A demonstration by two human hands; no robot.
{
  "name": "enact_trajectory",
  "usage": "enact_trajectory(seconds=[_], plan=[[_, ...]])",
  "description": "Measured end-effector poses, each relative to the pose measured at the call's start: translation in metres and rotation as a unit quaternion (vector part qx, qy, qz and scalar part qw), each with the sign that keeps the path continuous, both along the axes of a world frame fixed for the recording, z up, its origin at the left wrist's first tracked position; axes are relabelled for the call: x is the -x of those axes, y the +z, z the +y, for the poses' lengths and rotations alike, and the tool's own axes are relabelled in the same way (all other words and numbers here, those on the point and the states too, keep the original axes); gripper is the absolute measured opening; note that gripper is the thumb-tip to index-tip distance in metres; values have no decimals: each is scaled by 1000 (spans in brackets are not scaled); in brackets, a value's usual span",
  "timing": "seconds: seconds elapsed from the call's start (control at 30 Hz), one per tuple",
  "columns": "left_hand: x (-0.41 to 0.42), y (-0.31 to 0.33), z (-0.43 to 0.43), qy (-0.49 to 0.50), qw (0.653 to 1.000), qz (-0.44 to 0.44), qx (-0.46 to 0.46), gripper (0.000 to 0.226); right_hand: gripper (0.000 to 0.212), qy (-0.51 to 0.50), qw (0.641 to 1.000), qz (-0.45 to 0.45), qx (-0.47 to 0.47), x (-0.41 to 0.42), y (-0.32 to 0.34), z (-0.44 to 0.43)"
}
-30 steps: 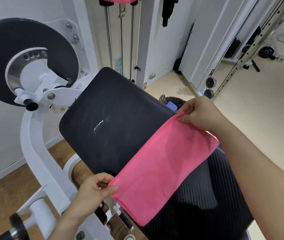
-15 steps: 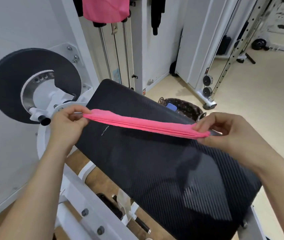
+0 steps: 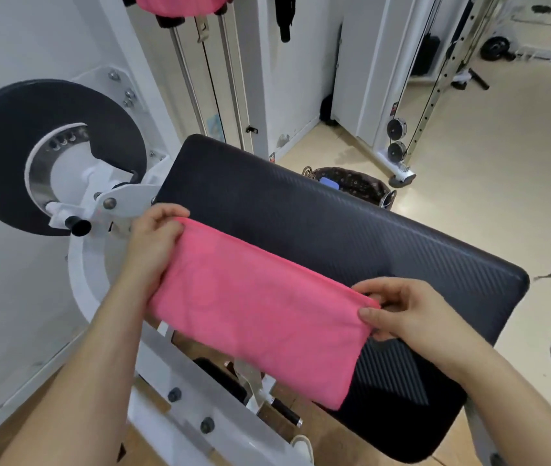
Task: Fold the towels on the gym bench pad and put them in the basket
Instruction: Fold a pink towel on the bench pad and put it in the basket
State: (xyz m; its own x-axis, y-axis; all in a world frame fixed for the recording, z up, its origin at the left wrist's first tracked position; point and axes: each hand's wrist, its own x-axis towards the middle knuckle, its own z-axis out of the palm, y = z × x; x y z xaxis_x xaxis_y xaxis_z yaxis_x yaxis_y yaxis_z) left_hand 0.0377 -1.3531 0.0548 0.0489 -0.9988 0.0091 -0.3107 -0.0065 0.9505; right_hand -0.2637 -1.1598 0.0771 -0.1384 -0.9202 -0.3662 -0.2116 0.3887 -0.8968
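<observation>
Plate (image 3: 2, 153), black, sits left of the bench pad (image 3: 317, 227) on the white frame (image 3: 77, 267). Left hand (image 3: 155, 230) pinches the pink towel (image 3: 257, 317) at its top-left corner, just off the pad's left edge. Towel is folded to a long strip stretched across the pad's near-left part, with its lower edge hanging past the near edge. Right hand (image 3: 408, 314) pinches the top-right corner, thumb on the front face. Basket (image 3: 361, 185) stands on the floor behind the pad's far edge and holds a blue item (image 3: 329, 183), possibly a towel.

2 hands (image 3: 153, 230) (image 3: 408, 312), 1 folded towel (image 3: 260, 314), 1 basket (image 3: 363, 186)
</observation>
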Motion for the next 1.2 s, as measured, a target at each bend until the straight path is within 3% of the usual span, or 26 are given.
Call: enact_trajectory(seconds=[0.07, 0.17, 0.37, 0.67, 0.73, 0.83, 0.97, 1.1, 1.2], plan=[[17, -11, -14, -21, 997, -74, 8, 33, 16, -36, 982, 182, 25, -2, -11, -5], [37, -25, -29, -25, 986, -161, 18, 25, 8, -90, 951, 294, 26, -4, -22, -11], [57, -32, -44, -11, 979, -184, 81, 9, 11, -158, 936, 313, 23, -5, -30, -20], [57, -37, -38, 36, 982, -161, 90, 15, 28, -185, 881, 421, 110, -17, -36, -23], [45, -39, -24, 66, 981, -168, 74, 20, 24, -141, 874, 426, 187, -22, -39, -19], [19, -51, 1, 111, 973, -201, 22, 25, 9, 15, 827, 483, 287, -40, -52, -6], [-1, -68, 16, 71, 982, -160, -72, 28, 19, 161, 779, 547, 260, -59, -78, 11], [-1, -66, 14, 63, 988, -76, -119, 7, 35, 151, 767, 579, 233, -55, -96, 17], [-4, -63, 11, 30, 990, -68, -123, 7, 36, 130, 752, 593, 257, -56, -100, 20]])
